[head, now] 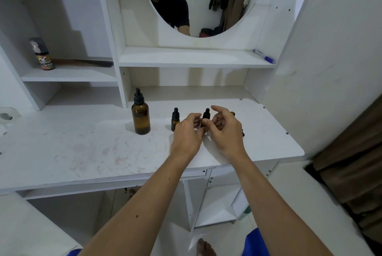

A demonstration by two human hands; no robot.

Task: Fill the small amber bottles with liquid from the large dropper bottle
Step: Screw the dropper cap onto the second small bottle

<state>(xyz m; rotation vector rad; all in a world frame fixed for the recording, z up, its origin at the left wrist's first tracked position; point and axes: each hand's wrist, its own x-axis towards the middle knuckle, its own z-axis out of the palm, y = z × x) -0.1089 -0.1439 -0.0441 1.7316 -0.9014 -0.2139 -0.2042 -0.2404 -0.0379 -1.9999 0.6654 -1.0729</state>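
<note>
On the white desk (82, 148) the large amber dropper bottle (141, 115) stands upright at the left, capped, with a small capped amber bottle (175, 119) just beside the left hand (187, 131). That hand's curled fingers hold the middle small amber bottle (205, 118) low on its body. The right hand (226, 129) pinches the same bottle near its black dropper cap, its other fingers loosely spread, and another small bottle (233, 113) peeks out behind it.

On the desk (82, 148), the large dropper bottle (141, 114) stands left of 2 small dropper bottles (175, 119) (206, 115). On the far shelves, a marker pen (263, 56) lies right and a labelled bottle (42, 54) stands left.
</note>
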